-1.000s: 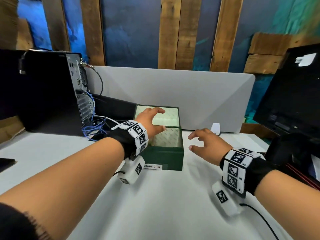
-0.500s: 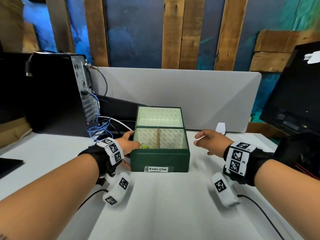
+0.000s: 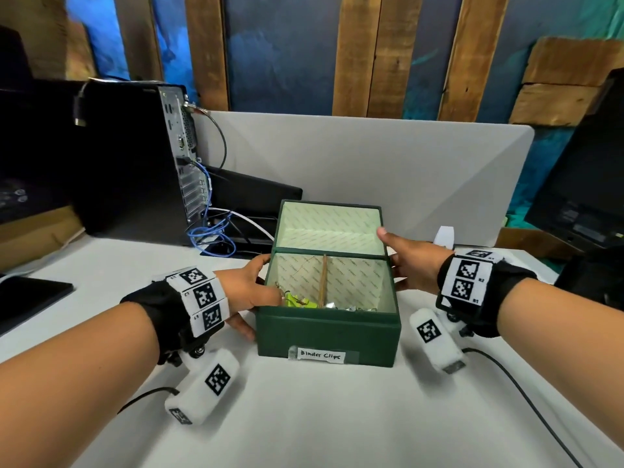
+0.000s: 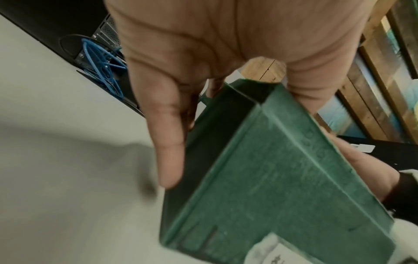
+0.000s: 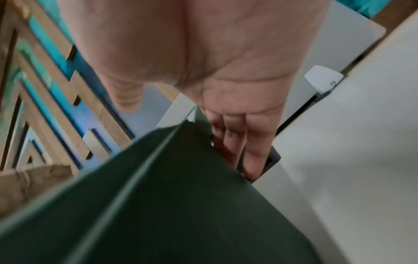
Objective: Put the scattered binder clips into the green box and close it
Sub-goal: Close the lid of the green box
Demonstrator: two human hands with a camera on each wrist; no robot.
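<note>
The green box (image 3: 327, 336), labelled "Binder Clips", stands on the white table with its lid (image 3: 327, 224) upright behind it. A wooden divider (image 3: 324, 282) splits the inside. Yellow-green binder clips (image 3: 297, 301) lie in the left compartment and silver clips (image 3: 351, 307) in the right. My left hand (image 3: 250, 292) holds the box's left wall, thumb over the rim and fingers (image 4: 167, 142) along the outside of the box (image 4: 271, 178). My right hand (image 3: 405, 261) holds the lid's right edge, thumb in front and fingers (image 5: 237, 134) behind the box (image 5: 158, 205).
A black computer tower (image 3: 128, 163) with blue cables (image 3: 212, 234) stands at the back left. A grey partition (image 3: 371, 163) runs behind the box. A dark monitor (image 3: 587, 184) is at the right, a small white object (image 3: 444, 236) by the partition, a dark flat device (image 3: 30, 295) at the left edge.
My left hand came away from above the box and took hold of its left wall. My right hand moved from the table to the lid's right edge.
</note>
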